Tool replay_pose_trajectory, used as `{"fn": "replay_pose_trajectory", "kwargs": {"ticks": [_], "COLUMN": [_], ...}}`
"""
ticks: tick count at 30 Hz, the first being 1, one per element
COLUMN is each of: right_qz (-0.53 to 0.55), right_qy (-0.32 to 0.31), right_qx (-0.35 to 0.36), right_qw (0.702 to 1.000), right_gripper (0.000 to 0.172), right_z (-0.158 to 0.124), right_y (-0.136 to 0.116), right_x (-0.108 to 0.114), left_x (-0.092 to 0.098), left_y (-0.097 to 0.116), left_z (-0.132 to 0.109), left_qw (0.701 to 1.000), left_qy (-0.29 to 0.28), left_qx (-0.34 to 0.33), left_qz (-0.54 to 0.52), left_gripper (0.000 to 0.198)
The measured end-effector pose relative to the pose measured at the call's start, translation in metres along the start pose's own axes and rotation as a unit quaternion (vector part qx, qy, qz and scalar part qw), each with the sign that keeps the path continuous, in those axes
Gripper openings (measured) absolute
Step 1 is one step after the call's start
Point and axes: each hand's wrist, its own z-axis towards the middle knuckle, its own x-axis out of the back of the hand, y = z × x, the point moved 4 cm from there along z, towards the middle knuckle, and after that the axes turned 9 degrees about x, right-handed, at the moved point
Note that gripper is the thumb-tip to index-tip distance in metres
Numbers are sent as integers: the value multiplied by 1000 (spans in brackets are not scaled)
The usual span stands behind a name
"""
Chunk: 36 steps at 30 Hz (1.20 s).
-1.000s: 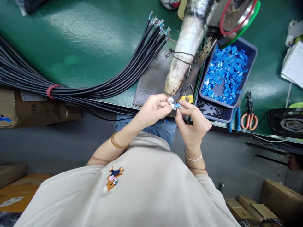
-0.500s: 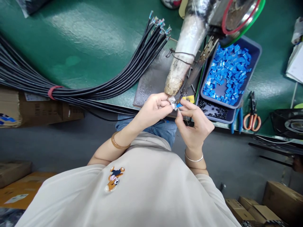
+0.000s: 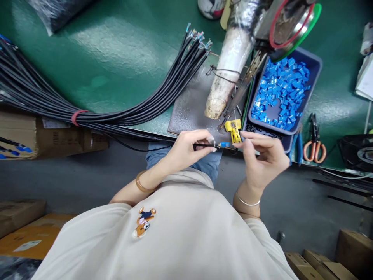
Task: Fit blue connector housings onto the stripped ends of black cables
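My left hand (image 3: 194,147) pinches a black cable (image 3: 201,146) near its end, just off the table's front edge. A small blue connector (image 3: 223,144) sits at the cable's tip, pointing right, with thin wire ends by my fingertips. My right hand (image 3: 262,153) is just right of the connector, fingers bent and somewhat apart, with nothing visible in them. Right behind the connector and close to my right fingertips is a yellow tool part (image 3: 234,130) below a metal arm. A white wrapped, tapered post (image 3: 220,93) leans over a dark metal plate (image 3: 189,112).
A bundle of black cables (image 3: 122,112), tied with a red band (image 3: 76,116), lies along the left. Blue connectors fill a grey bin (image 3: 314,74) at right, above another bin of small black parts. Blue-handled pliers (image 3: 298,147) and orange-handled scissors (image 3: 314,149) lie beside it.
My hands have drawn apart and come down from below the white post. My right hand has moved right, off the blue connector. The cable and yellow part now show more fully.
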Motion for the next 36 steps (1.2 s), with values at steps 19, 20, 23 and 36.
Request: {"fn": "replay_pose_trajectory", "kwargs": {"ticks": [19,20,23,36], "right_qz": [-47,-60,-57,-53], "right_qy": [-84,-132,-199,-30], "right_qx": [-10,-9,-19,-56], "right_qw": [995,989,978,997], "right_gripper": [11,13,11,13], "right_z": [-9,-9,-8,-15], "right_y": [-31,-29,-19,0], "right_x": [5,-3,-20,-9], "left_x": [11,10,2,-8], "left_y": [-20,-17,-9,9], "left_z": [-19,-19,-18,-10], "left_qw": [945,950,969,987], "left_qy": [-159,-149,-126,139], "left_qx": [199,190,151,-70], "left_qz": [-205,-197,-151,51], "left_gripper": [35,36,34,8]}}
